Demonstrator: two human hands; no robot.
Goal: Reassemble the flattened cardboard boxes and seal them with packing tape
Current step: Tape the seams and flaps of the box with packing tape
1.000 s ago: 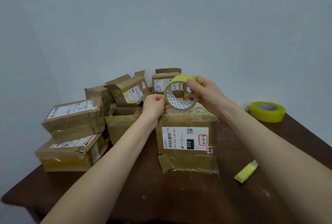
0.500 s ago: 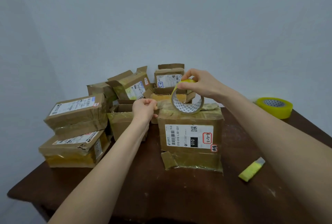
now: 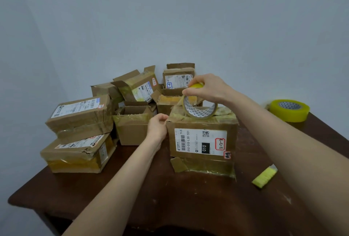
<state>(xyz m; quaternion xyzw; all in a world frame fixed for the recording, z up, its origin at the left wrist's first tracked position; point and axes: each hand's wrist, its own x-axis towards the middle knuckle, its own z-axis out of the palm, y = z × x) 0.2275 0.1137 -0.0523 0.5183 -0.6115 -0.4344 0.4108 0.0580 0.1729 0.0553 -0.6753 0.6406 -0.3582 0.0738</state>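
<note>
A brown cardboard box (image 3: 202, 141) with a white shipping label stands in the middle of the table. My right hand (image 3: 207, 88) grips a nearly used-up roll of yellowish packing tape (image 3: 199, 110) from above, its lower rim on the box top. A strip of tape runs from the roll toward the box's top left edge. There my left hand (image 3: 157, 125) pinches the free end of the tape at the corner.
Several taped and open cardboard boxes crowd the left and back, among them a stack of two (image 3: 79, 133) and an open box (image 3: 132, 126). A full yellow tape roll (image 3: 289, 110) sits at the far right. A small yellow utility knife (image 3: 264, 177) lies front right on the dark wooden table (image 3: 188, 198).
Both hands have come down: the roll dropped from in front of the box onto its top, and my left hand moved down-left to the box's top left corner, drawing tape out.
</note>
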